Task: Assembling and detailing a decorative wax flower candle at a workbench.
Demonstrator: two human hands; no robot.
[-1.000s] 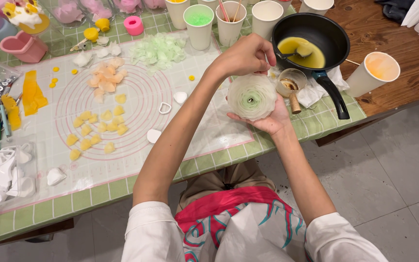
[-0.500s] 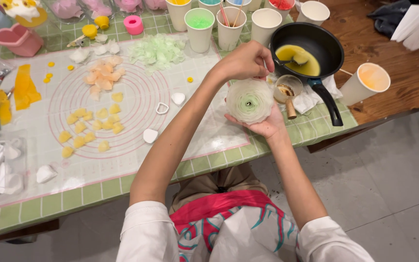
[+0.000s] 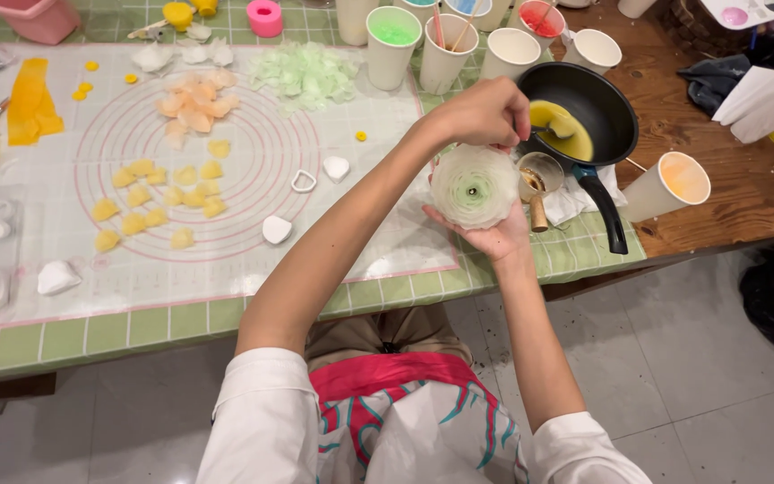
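A pale green and white layered flower (image 3: 474,185), round and rosette-shaped, is cupped from below in the right hand (image 3: 493,235), whose fingers are curled up around its underside and closed on it. The left hand (image 3: 485,113) is held just above the flower's upper edge, fingers bunched together; whether anything is pinched between them cannot be told. The left forearm is seen crossing the table diagonally and covers part of the silicone work mat (image 3: 226,179) behind the grip. Immediately beside the flower, on the side away from the mat, a small glass cup with a wooden-handled tool (image 3: 537,179) is found on a white cloth (image 3: 575,199). Just beyond it a black frying pan (image 3: 584,99) containing yellow liquid is set, its handle pointing toward the table edge. Further out on the same side an orange-tinted paper cup (image 3: 674,184) stands on bare wood. Behind the hands a row of paper cups (image 3: 445,54) is noted, one filled with green (image 3: 393,36), one with red (image 3: 539,22), some holding sticks. On the mat, well apart from the grip, heaps of pale green petals (image 3: 306,73), peach petals (image 3: 192,103) and yellow petals (image 3: 159,193) are laid, with two small white heart-shaped pieces (image 3: 277,229) and a heart cutter (image 3: 303,182) between them and the forearm. A pink mould (image 3: 264,18) stands at the far edge.
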